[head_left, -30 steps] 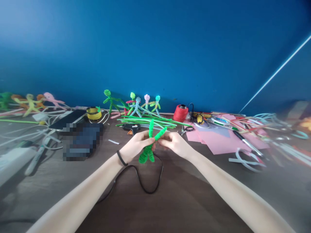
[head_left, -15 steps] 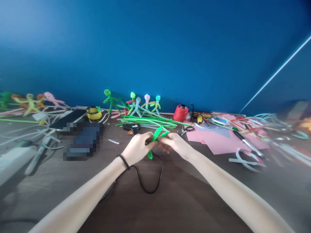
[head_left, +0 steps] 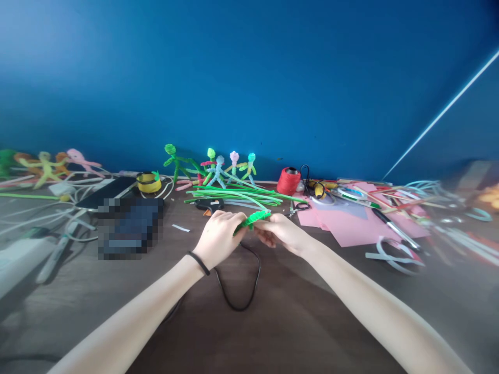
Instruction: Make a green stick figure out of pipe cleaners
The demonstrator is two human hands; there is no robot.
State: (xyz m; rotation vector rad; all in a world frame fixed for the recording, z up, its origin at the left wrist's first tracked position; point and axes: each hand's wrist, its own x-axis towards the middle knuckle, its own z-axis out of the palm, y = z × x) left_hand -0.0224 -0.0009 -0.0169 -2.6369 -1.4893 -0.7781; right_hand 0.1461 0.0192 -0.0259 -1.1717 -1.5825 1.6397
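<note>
Between my two hands is a twisted bright green pipe-cleaner piece [head_left: 256,218], held above the dark table. My left hand [head_left: 221,231], with a black band at the wrist, is closed on its left end. The fingers of my right hand [head_left: 284,231] pinch its right end. Just behind my hands lie loose green stems [head_left: 249,194] in a heap, and a black glue gun [head_left: 209,204] rests beside them. Small pipe-cleaner figures, among them a green one [head_left: 174,160] and a blue one [head_left: 218,173], stand against the blue wall.
On the left are a dark phone [head_left: 134,226], a yellow tape roll [head_left: 148,183] and white cables. To the right lie a red thread spool [head_left: 289,181], pink paper [head_left: 346,228] and a marker [head_left: 395,228]. A black cord [head_left: 255,285] loops below my hands.
My left hand has turned over the green piece, whose upright part has tilted down toward the right. Its lower end no longer shows below my left hand. My right hand has barely moved.
</note>
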